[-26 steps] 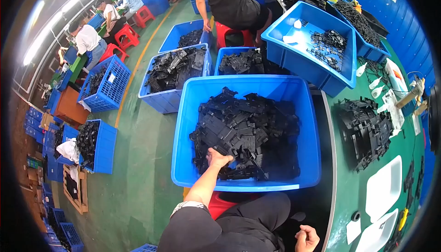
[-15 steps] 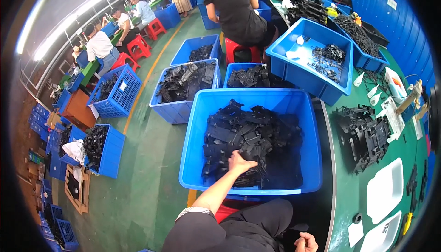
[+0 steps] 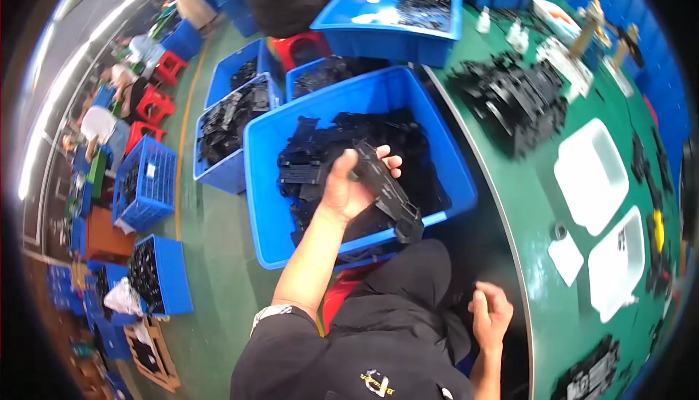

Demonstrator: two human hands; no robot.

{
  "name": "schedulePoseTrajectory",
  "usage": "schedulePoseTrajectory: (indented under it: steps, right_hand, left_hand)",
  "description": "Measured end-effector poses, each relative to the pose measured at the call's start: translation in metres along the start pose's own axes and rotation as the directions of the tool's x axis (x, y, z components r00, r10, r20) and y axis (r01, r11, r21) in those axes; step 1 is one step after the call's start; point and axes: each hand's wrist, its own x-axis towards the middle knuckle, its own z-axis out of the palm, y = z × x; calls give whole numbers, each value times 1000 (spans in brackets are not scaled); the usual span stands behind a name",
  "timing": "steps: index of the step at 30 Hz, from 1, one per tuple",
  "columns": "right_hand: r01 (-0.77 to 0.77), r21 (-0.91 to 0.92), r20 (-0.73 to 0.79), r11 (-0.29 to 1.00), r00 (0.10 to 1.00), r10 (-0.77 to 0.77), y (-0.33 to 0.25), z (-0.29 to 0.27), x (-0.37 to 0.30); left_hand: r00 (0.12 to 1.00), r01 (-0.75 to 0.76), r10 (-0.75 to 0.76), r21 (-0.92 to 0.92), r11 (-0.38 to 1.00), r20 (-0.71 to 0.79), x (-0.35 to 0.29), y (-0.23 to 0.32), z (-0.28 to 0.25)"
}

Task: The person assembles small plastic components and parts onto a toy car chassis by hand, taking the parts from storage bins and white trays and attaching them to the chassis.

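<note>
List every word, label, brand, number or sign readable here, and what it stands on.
Nothing reads clearly.
Black shirt: small yellow lettering, too blurred to read surely.
Blue slatted crate: white label, too small to read.
Black part in the left hand: faint marks, too small to tell whether lettering.

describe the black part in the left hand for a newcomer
Beside the green table, find the nearest blue bin, heaped with black pieces. Over it, the left hand holds a long black part. It alone is gripped; its neighbours lie loose below.
</note>
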Motion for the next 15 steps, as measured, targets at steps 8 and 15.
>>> schedulePoseTrajectory:
  steps: [8, 15]
  right_hand:
    - [-16, 263, -42, 965, 999, 28, -36, 17, 18]
    - [-372, 610, 329, 699, 922, 204, -33, 30, 15]
  left_hand:
    - [928, 160, -99, -144, 977, 359, -5, -53, 56]
    - [875, 296, -206, -148, 944, 439, -3, -80, 71]
